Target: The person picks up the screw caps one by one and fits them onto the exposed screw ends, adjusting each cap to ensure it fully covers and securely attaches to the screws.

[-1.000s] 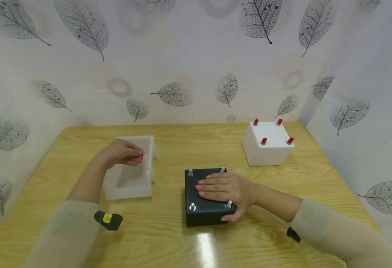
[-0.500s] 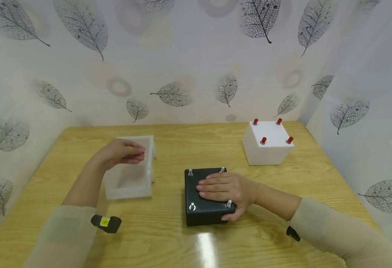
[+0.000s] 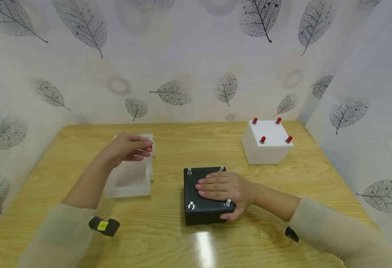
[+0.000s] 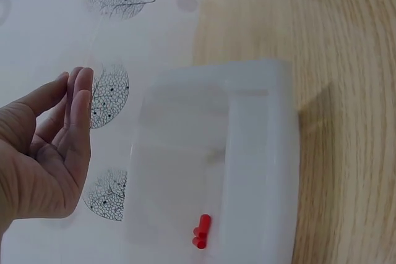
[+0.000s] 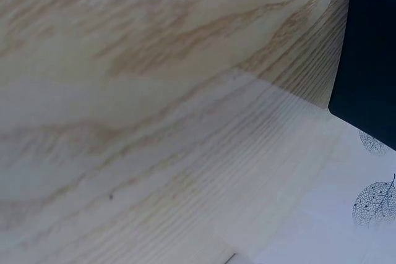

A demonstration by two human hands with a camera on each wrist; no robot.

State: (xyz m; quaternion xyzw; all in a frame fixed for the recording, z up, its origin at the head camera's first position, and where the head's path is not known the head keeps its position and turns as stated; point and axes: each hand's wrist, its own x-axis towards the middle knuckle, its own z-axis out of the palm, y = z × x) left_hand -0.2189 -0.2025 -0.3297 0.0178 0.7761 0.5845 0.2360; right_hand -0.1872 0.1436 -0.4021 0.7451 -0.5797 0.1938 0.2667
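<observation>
My left hand is raised over the near-white plastic bin, thumb and fingertips together. At the fingertips a small bit of a red cap shows; the fingers hide the rest. In the left wrist view, several red caps lie inside the bin beyond the left hand. My right hand rests flat across the top of a black box, its thumb down the near side. Bare metal studs stand at the box's corners. The right wrist view shows only the black box's side.
A white box stands at the back right, with red caps on the studs at its top corners. All of it sits on a wood-grain table. A leaf-printed curtain encloses the back and sides.
My left hand has moved a little to the right and away from me, toward the bin's far right corner. The right hand stays on the black box, which has not moved.
</observation>
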